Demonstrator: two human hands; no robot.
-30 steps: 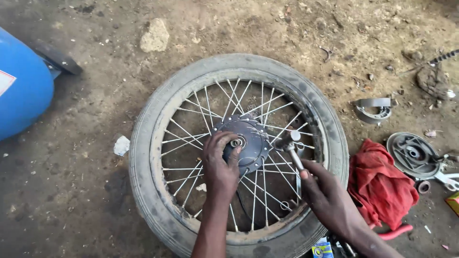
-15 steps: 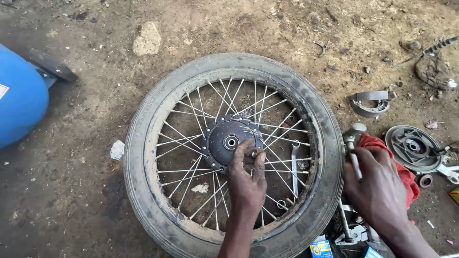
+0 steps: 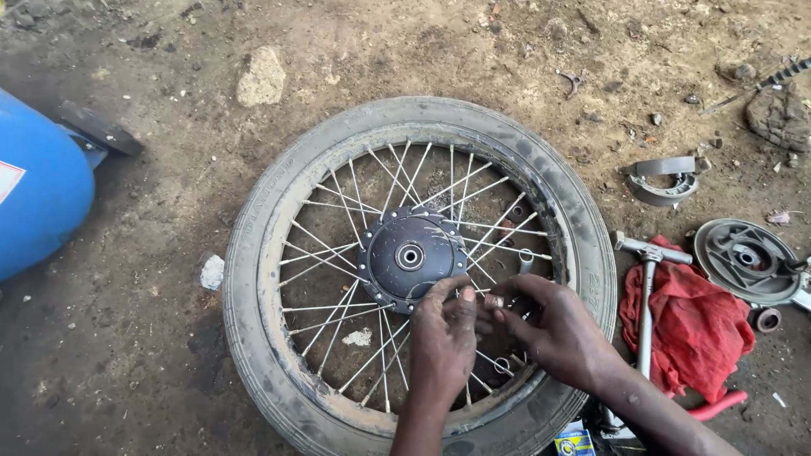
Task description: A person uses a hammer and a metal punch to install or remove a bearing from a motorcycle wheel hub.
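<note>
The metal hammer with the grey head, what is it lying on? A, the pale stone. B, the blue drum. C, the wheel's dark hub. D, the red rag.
D: the metal hammer lies across the red rag, right of the spoked wheel.

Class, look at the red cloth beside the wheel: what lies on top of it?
A metal T-handled tool lies across the red cloth, its head at the cloth's upper left. Its lower end passes behind the right hand's forearm. Anything under the cloth is hidden.
</note>
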